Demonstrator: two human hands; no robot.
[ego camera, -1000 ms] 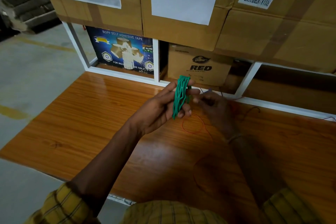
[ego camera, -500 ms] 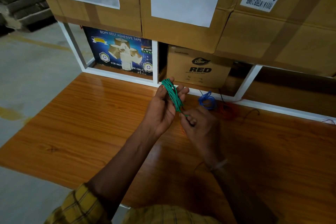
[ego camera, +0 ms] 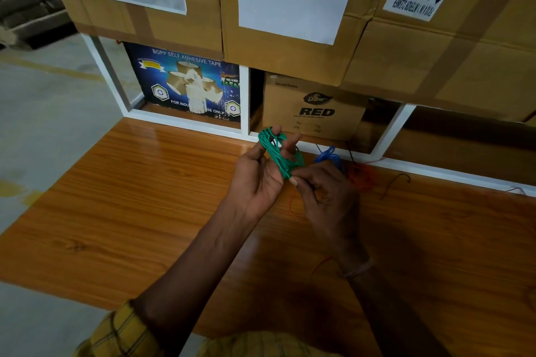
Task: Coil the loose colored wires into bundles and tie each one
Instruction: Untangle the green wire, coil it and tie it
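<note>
Left hand [ego camera: 256,180] raised above the wooden table [ego camera: 130,211], fingers curled round the green wire coil [ego camera: 280,153]; the coil loops over its fingertips and runs down across the palm side. Coil is held off the surface, in front of the white shelf frame [ego camera: 245,101]. Right hand [ego camera: 324,191] just beside it, fingertips touching the coil's lower end, thumb and forefinger look pinched on a green strand there; exact grip partly hidden in shadow.

Far left: grey concrete floor [ego camera: 43,124]. Behind the table, lower shelf holds a blue box [ego camera: 185,81] printed "BOPP SELF ADHESIVE TAPE", then a brown carton [ego camera: 314,107] marked "RED". Big taped cartons [ego camera: 290,61] stacked above, white paper sheets stuck on two of them.

Right of the hands, on the table near the shelf frame: blue wire bundle [ego camera: 329,155], then an orange-red wire bundle [ego camera: 361,175] just beside it. One loose orange strand [ego camera: 291,206] lies on the table under the right hand. Thin dark wire [ego camera: 396,180] further right, apart from the bundles.

Yellow checked sleeve [ego camera: 121,330] at bottom edge.
</note>
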